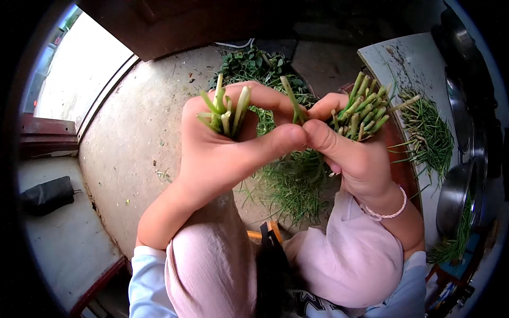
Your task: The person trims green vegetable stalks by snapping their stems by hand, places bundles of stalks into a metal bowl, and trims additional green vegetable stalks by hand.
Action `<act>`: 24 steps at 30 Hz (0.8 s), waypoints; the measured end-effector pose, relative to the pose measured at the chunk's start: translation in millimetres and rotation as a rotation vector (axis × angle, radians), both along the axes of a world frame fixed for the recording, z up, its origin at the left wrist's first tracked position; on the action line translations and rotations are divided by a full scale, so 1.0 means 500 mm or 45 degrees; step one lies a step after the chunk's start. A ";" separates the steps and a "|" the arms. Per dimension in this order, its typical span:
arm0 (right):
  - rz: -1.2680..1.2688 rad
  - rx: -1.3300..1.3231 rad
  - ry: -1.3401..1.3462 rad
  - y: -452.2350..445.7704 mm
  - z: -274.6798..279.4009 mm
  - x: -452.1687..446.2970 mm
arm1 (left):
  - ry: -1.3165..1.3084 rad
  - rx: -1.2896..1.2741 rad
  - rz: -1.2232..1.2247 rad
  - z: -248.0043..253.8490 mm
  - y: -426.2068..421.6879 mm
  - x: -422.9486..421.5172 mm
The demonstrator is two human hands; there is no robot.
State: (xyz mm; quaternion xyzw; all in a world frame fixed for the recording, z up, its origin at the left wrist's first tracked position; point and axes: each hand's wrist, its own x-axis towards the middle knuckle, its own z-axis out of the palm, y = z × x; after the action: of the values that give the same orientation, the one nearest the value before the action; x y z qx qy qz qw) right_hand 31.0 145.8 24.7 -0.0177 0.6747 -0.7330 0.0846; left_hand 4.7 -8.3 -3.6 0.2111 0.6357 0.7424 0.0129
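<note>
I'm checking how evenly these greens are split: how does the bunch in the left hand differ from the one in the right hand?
The left bunch in the left hand shows only a few stems; the right bunch in the right hand shows many more. The left bunch's stems splay apart, while the right bunch's are packed together. Both have bare green stem ends poking out of the grip.
</note>
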 end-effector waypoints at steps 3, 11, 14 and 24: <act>-0.019 0.063 -0.015 0.002 0.002 0.001 | 0.079 -0.025 0.085 -0.004 0.002 -0.003; 0.008 0.218 0.169 0.006 -0.017 0.003 | 0.357 -0.224 0.239 -0.010 -0.008 -0.010; 0.037 0.225 0.187 0.013 -0.016 0.006 | 0.087 -0.184 0.577 -0.005 -0.020 -0.020; 0.072 0.107 -0.101 0.011 0.010 0.014 | 0.343 0.030 0.094 -0.011 -0.003 -0.010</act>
State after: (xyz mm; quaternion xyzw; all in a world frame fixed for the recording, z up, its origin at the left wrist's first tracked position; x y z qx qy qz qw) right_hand 37.9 151.5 29.6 -0.0041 0.7003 -0.7014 0.1328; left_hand -0.1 -9.7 -8.9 0.2854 0.6303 0.7148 -0.1022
